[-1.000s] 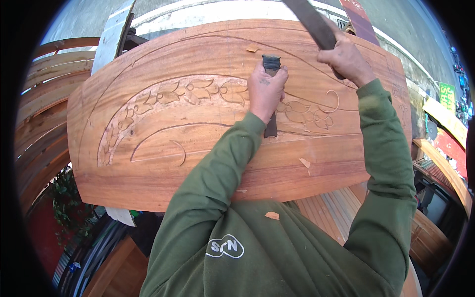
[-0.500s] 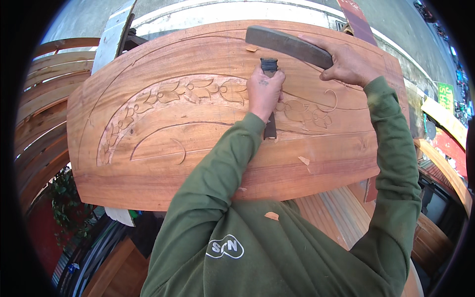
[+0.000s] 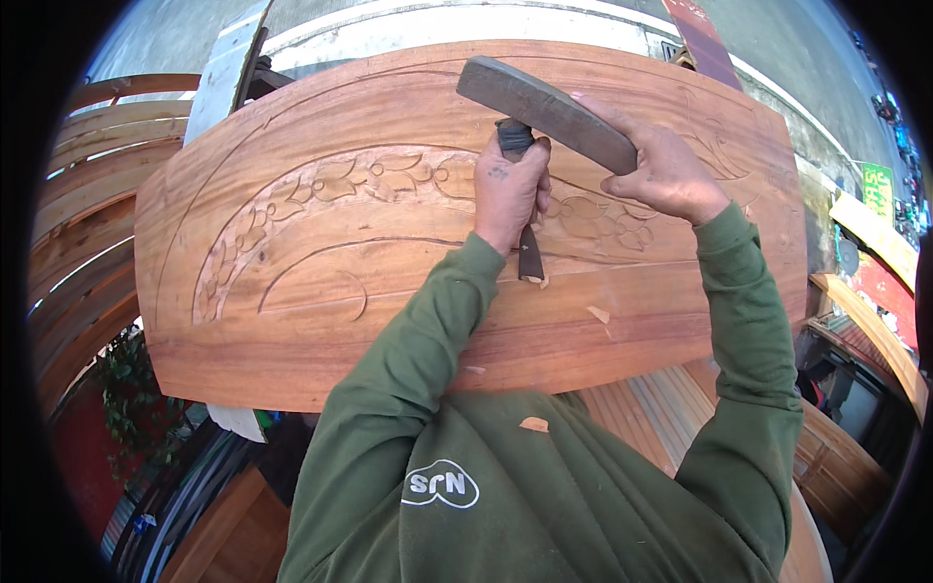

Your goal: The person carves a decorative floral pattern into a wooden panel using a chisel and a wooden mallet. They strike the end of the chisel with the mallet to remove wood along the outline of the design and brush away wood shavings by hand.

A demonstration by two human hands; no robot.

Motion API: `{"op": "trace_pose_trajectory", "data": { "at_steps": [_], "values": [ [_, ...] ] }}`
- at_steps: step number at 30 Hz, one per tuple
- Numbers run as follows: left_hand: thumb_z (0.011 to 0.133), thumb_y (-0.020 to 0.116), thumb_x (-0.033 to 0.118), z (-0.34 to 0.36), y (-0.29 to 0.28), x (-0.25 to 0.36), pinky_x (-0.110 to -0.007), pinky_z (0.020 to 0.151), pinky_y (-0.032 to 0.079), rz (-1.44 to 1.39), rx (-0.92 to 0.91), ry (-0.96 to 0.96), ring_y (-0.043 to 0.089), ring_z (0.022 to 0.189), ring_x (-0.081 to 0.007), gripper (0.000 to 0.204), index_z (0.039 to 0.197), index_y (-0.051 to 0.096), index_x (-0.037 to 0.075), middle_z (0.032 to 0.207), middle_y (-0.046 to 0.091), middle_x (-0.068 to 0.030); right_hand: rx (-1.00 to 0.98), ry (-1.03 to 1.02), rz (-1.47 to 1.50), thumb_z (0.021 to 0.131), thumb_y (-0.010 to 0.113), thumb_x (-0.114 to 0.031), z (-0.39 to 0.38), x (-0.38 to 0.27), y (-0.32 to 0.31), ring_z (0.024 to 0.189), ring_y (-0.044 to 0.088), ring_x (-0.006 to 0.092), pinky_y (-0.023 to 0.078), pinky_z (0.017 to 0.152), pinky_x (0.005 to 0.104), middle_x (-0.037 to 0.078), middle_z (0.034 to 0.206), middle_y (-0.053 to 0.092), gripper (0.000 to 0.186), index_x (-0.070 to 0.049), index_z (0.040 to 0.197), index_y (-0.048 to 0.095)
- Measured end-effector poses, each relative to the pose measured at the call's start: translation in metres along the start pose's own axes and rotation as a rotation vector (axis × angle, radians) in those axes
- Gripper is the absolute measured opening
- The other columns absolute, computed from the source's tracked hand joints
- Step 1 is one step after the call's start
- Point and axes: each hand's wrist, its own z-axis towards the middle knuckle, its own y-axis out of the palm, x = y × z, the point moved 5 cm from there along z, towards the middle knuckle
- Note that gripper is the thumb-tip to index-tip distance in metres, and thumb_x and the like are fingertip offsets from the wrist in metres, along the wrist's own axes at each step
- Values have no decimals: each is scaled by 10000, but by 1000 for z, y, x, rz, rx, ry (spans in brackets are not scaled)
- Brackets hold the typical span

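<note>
Head view: the carved wooden panel [image 3: 321,367] spans the middle of the frame. The left hand [image 3: 507,189], upper centre, is closed around a flat chisel [image 3: 530,260], tilted, its blade end down at the panel with a wood chip [image 3: 543,283] beside it. The right hand [image 3: 675,173], right of centre, grips one end of a flat, dark bar-shaped mallet [image 3: 549,109]; its far end overlaps the top of the chisel, contact cannot be told.

Progress, judged: in the left half, the floral band [image 3: 389,183] stands on a paler, cut-back ground, apparently the further advanced. Right of the chisel, the flower outlines [image 3: 593,225] are incised, but the ground around them looks smooth and uncut, so that side seems to be what is left. Loose shavings [image 3: 599,315] lie lower right of the chisel.
</note>
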Motion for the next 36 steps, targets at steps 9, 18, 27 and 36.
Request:
{"op": "trace_pose_trajectory", "data": {
  "at_steps": [9, 18, 27, 36],
  "values": [
    [1056, 762, 255, -7, -68, 56, -247, 389, 406, 165, 59, 118, 542, 443, -87, 220, 1013, 620, 93, 653, 599, -7, 602, 39, 773, 876, 876, -47, -77, 8, 31, 838, 652, 76, 546, 689, 258, 77, 1093, 709, 531, 2, 1330, 606],
    [1048, 763, 240, 13, -55, 43, -234, 397, 401, 200, 72, 126, 552, 458, -74, 217, 1015, 603, 97, 680, 616, 1, 857, -241, 755, 884, 896, -104, -44, 3, -92, 781, 714, 149, 587, 722, 296, 69, 1007, 746, 343, -10, 1136, 683],
    [1015, 785, 201, 11, -45, 41, -255, 422, 414, 183, 24, 133, 541, 472, -68, 220, 1030, 619, 56, 676, 616, 5, -9, 19, 262, 790, 732, -44, 36, -32, 0, 760, 695, 181, 587, 734, 366, 171, 1086, 754, 1019, -174, 1731, 361],
    [1018, 809, 256, 20, -44, 20, -231, 448, 418, 199, 13, 40, 545, 507, -55, 268, 1023, 623, 63, 689, 614, 15, 806, -70, 830, 846, 845, -137, 72, 31, -59, 700, 667, 137, 560, 564, 314, 52, 913, 675, 855, 2, 1594, 454]
  ]
}}
